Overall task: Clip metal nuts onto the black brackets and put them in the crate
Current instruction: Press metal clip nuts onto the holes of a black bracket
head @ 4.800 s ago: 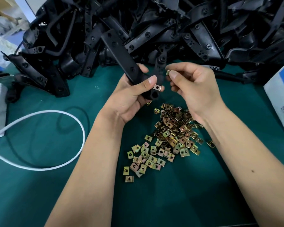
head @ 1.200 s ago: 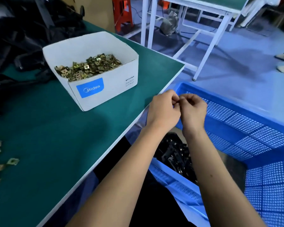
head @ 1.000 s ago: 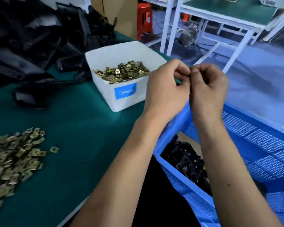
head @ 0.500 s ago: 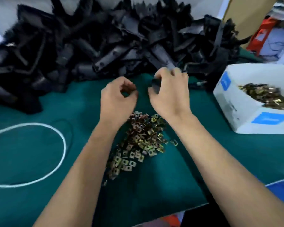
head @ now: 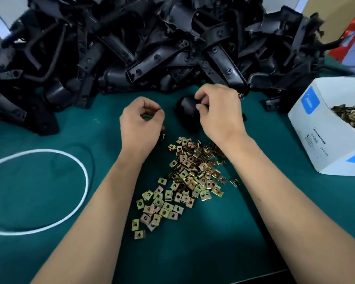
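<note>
A big heap of black brackets (head: 152, 48) fills the back of the green table (head: 49, 181). In front of it lies a loose pile of brass-coloured metal nuts (head: 184, 181). My right hand (head: 219, 113) is at the heap's front edge, its fingers curled round a rounded black bracket (head: 186, 111) that rests on the table. My left hand (head: 141, 126) hovers just left of it, above the far end of the nut pile. Its fingers are curled, thumb near forefinger, and I see nothing in them. The crate is out of view.
A white cardboard box (head: 324, 128) holding more nuts (head: 350, 117) stands at the right edge. A white cable (head: 78, 167) loops across the table on the left. The table's front edge runs along the bottom right.
My view and both hands have swung from the blue crate on the right back to the table. My right hand has taken hold of a black bracket at the heap's edge.
</note>
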### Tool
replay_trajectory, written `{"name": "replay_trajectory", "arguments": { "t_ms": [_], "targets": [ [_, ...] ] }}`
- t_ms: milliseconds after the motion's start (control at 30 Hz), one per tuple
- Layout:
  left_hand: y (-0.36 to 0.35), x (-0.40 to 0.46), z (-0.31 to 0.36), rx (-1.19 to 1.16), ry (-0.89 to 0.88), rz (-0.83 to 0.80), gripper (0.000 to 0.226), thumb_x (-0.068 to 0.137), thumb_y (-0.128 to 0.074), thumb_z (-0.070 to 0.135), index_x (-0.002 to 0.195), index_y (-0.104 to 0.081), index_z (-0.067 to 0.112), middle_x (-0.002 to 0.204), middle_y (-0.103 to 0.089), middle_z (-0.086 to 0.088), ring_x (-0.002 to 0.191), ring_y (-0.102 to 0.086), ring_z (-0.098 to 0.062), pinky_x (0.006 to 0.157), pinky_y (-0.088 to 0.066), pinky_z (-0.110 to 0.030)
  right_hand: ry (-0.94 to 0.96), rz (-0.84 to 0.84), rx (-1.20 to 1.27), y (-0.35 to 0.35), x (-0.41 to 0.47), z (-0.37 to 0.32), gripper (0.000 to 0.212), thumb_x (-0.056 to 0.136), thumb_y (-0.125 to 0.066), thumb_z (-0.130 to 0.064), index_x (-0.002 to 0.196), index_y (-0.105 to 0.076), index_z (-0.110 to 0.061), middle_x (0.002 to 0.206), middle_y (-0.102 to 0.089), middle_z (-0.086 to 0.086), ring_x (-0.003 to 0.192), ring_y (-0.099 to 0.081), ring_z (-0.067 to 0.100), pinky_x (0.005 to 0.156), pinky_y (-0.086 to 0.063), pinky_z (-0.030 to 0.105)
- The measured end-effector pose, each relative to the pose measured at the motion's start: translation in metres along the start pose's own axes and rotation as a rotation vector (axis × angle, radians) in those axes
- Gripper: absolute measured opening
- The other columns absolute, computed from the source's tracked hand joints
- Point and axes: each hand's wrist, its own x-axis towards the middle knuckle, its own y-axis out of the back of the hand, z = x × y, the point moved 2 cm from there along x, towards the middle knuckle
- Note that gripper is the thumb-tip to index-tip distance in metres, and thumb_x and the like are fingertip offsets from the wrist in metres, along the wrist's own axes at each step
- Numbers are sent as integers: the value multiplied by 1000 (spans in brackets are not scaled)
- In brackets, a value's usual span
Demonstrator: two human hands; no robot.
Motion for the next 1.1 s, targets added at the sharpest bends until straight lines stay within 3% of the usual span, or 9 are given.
{"name": "replay_trajectory", "arguments": {
  "t_ms": [133, 233, 333, 400, 467, 533, 667, 900, 1100],
  "targets": [
    [2, -1, 4, -30, -44, -8, 15, 84, -69, 17, 89, -65, 31, 91, -73, 3, 82, -71, -18, 71, -59, -41, 172, 65, 139, 14, 4, -19, 26, 99, -60, -5, 121, -74, -7, 106, -61, 2, 98, -62, 15, 89, -49, 22],
    [4, -6, 17, -181, -213, -113, 37, 89, -65, 17, 125, -59, 20, 118, -66, -1, 109, -62, -11, 88, -52, -28, 201, 132, 464, 20, 7, -35, 24, 99, -59, -1, 117, -75, -6, 102, -64, -4, 91, -65, 6, 84, -52, 19],
    [8, -10, 31, -254, -359, -202, 48, 98, -66, 18, 143, -50, 19, 136, -60, 4, 129, -56, -8, 104, -49, -31, 110, -95, 925, 9, 5, -50, 23, 98, -55, 7, 108, -74, -3, 100, -73, -1, 92, -70, 8, 79, -55, 22],
    [13, -7, 36, -211, -351, -135, 47, 96, -68, 24, 140, -55, 12, 131, -65, -2, 126, -60, -15, 110, -48, -41, 105, -219, 992, -3, 0, -56, 22, 98, -57, 9, 107, -71, -5, 94, -74, -3, 88, -69, 2, 75, -54, 17],
    [20, -4, 37, -242, -276, -5, 36, 96, -67, 26, 126, -62, 7, 110, -71, -6, 106, -69, -20, 100, -55, -48, 23, -256, 996, -13, -1, -52, 21, 98, -59, 7, 112, -66, -7, 99, -73, 2, 92, -71, 7, 76, -58, 22],
    [31, -1, 36, -314, -198, 134, 15, 98, -66, 23, 106, -64, 10, 95, -70, -4, 88, -72, -23, 86, -59, -55, 24, -238, 723, -19, 0, -39, 23, 96, -67, -1, 117, -66, -9, 106, -71, 3, 99, -70, 14, 86, -57, 30],
    [54, 12, 23, -312, 24, 197, 9, 93, -67, 17, 89, -61, 12, 73, -60, -5, 48, -51, -18, 47, -46, -31, 253, -535, 18, -32, -7, -30, 25, 91, -78, -29, 116, -75, -23, 105, -59, -4, 98, -58, 16, 87, -46, 30],
    [49, 8, 8, 7, 339, -364, 16, 88, -78, 11, 97, -65, 13, 73, -67, -2, 41, -43, -7, 37, -33, -18, 210, -472, 198, -29, -10, -24, 11, 90, -79, -21, 97, -73, -14, 91, -69, -4, 81, -64, 12, 77, -51, 29],
    [23, -6, 20, -39, 294, -502, 12, 94, -71, 5, 104, -64, 7, 78, -77, -4, 55, -70, -18, 41, -46, -21, 69, -396, 528, -23, -19, -4, 14, 88, -78, -5, 93, -73, -16, 77, -72, -6, 70, -69, 7, 75, -55, 26]
  ]
}}
